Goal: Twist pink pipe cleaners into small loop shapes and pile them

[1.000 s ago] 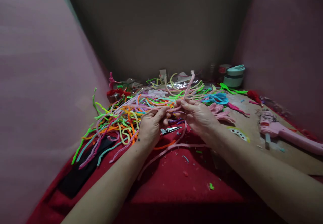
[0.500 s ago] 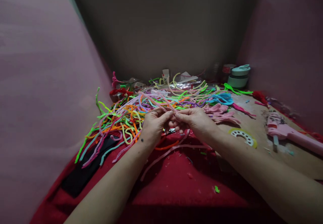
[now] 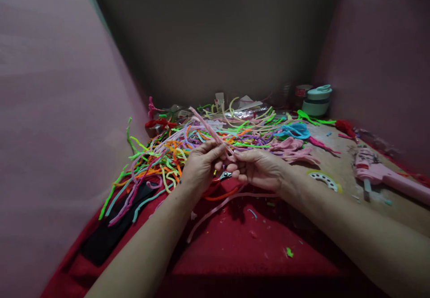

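A pink pipe cleaner, bent back on itself, is pinched between my two hands above the red cloth. My left hand grips its doubled length, which sticks up and away to the left. With thumb and finger, my right hand pinches the bent lower end. Below the fingers lies a small pair of pliers or cutters, partly hidden by the hands. Beyond them spreads a heap of colourful pipe cleaners, and pink looped pieces lie past my right hand.
A pink glue gun and a yellow tape roll rest on the board at right. A mint-lidded container stands at the back. On the red cloth are a black strip, a loose pink pipe cleaner and scraps.
The pink pipe cleaner's free length has swung into a straight, doubled strand pointing up-left. My right hand has turned, showing more of its curled fingers, and the pliers or cutters are more exposed.
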`<state>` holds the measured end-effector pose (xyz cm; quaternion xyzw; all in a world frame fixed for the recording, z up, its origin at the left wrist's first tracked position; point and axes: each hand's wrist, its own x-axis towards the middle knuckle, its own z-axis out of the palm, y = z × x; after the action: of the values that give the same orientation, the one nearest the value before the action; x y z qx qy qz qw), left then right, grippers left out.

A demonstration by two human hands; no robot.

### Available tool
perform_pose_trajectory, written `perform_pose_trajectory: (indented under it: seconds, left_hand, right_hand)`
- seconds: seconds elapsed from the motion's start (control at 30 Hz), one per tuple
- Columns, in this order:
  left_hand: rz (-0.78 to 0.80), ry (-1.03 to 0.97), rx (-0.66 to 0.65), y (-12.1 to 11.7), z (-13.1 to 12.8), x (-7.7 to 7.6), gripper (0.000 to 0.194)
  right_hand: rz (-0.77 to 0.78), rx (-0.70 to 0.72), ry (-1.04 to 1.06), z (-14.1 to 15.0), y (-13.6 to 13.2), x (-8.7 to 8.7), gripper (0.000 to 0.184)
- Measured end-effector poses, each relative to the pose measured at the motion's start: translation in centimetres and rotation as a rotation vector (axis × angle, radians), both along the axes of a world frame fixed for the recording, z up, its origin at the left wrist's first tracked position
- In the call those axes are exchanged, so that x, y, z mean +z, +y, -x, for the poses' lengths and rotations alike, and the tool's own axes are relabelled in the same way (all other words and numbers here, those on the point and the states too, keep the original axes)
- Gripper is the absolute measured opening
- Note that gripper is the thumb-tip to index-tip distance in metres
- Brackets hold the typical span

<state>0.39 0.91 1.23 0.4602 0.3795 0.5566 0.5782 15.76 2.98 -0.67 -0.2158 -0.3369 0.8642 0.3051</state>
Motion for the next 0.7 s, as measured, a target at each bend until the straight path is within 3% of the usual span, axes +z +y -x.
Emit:
perform_pose_trajectory:
  seconds: [0.3,0.53,0.7]
  left_hand:
    - [0.003,0.041,-0.026,-0.30,-0.12,0.16,0.020]
    - [-0.056,0.218,0.003,-0.63,-0.18,0.43,0.020]
    - [-0.083,0.210,0.089,-0.41,-0.01,0.24,0.022]
  right_hand:
    - [0.142,-0.109,0.082,0.73,-0.04,-0.36,0.018]
    - [0.020,-0.132,0.031,0.93,-0.10,-0.53,0.011]
    - [-0.105,-0.163,-0.040,0.94,-0.60,0.01,0.005]
